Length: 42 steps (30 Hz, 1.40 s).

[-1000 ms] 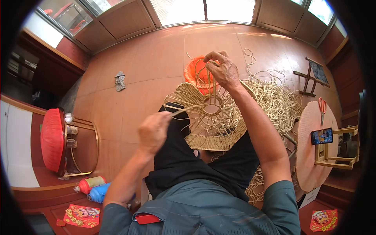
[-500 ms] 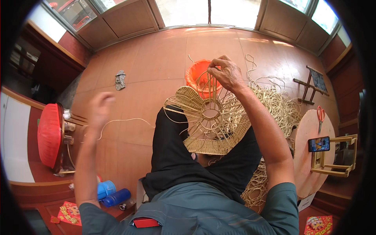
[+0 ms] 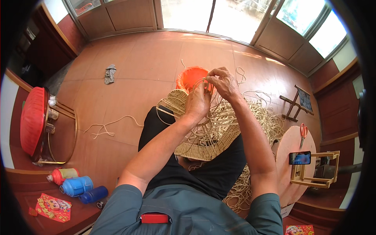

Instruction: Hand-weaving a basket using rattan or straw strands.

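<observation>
A partly woven straw-coloured basket (image 3: 203,150) rests on my lap, with woven sections round an open frame of curved ribs and a lobe standing up at its left. My left hand (image 3: 197,100) is at the upper middle of the frame, fingers curled on its cord-like strands. My right hand (image 3: 223,82) is just above and to the right, fingertips pinched on the same strands. The frame's centre is hidden behind my hands and forearms. An orange lined bucket (image 3: 184,76) stands just beyond them, and a heap of loose cord (image 3: 270,117) lies to the right.
Right: round board (image 3: 286,168) with scissors (image 3: 303,133), phone (image 3: 299,158), small wooden frame (image 3: 331,180); folding stool (image 3: 303,98) farther off. Left: red-covered round seat (image 3: 31,121), flasks (image 3: 76,186), red paper cards (image 3: 53,207), loose strand (image 3: 109,133), grey scrap (image 3: 110,74). Glazed doors (image 3: 184,15) ahead.
My left hand swung out leftward and has come back to the middle beside my right hand. A loose strand now lies on the floor at left. The view has shifted slightly.
</observation>
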Each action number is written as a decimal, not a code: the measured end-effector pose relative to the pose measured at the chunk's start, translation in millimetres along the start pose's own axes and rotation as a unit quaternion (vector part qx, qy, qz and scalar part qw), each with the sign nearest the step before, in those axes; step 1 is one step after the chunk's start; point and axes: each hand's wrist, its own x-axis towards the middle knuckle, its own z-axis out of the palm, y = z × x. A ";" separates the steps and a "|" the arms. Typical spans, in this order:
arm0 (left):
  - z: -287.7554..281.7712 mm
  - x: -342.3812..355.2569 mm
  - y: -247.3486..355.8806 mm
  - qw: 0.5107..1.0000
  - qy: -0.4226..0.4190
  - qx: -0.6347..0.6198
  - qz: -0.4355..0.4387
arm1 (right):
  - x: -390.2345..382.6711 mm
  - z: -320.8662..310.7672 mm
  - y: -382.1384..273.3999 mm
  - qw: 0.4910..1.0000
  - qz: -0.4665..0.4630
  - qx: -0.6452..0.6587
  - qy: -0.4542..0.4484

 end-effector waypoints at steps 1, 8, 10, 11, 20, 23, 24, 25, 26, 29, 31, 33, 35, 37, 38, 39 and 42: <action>0.9 -0.4 0.3 1.000 -0.002 0.000 0.000 | 0.5 -1.5 0.1 1.000 -0.002 0.002 -0.002; -0.5 9.3 -8.6 0.997 -0.027 -0.075 -0.005 | 1.6 2.9 7.1 0.999 -0.025 0.004 0.019; -4.1 9.3 -6.4 0.993 -0.067 -0.093 -0.011 | 1.5 2.1 6.6 1.000 -0.008 0.007 0.007; -4.4 6.9 -6.0 0.997 -0.048 -0.063 -0.006 | 1.0 2.3 5.8 1.000 -0.008 0.007 0.007; -8.4 -0.7 1.0 0.996 -0.013 -0.078 -0.050 | -4.1 6.2 3.1 0.999 -0.019 0.025 0.026; -7.1 -0.4 2.3 0.995 -0.015 -0.081 -0.061 | -3.8 4.0 0.6 1.000 0.009 0.024 0.012; -7.0 -0.1 2.0 0.996 -0.013 -0.066 -0.063 | -4.3 5.1 0.6 1.000 0.003 0.026 0.014; -8.1 0.7 4.6 0.996 -0.014 -0.065 -0.062 | -4.9 5.8 1.5 0.999 -0.002 0.028 0.017; -10.0 1.9 7.2 0.999 -0.007 -0.024 -0.046 | -5.5 6.3 2.2 0.999 -0.002 0.029 0.019; -12.8 0.7 12.5 0.995 0.014 0.092 0.025 | -9.1 7.5 1.5 0.998 -0.005 0.051 0.029; -13.8 -2.2 13.6 0.982 0.029 0.166 0.081 | -12.5 7.5 0.3 0.997 -0.015 0.070 0.033; -15.3 -4.9 13.8 0.968 0.053 0.218 0.115 | -17.6 7.7 0.9 0.996 -0.036 0.074 0.038; -15.9 -4.8 11.4 0.960 0.104 0.201 0.168 | -19.0 8.1 6.4 0.994 -0.056 0.077 0.045; -21.0 -2.5 12.7 0.947 0.151 0.181 0.220 | -20.2 11.8 14.0 0.988 -0.098 0.100 0.064; -26.2 1.2 15.5 0.971 0.111 0.103 0.187 | -21.3 10.6 14.1 0.988 -0.096 0.102 0.067; -31.3 6.2 18.8 0.986 0.070 0.024 0.151 | -22.2 8.9 14.4 0.987 -0.105 0.094 0.072; -50.2 35.5 28.3 0.934 -0.091 -0.340 -0.063 | -20.1 14.7 12.8 0.984 -0.129 0.084 0.090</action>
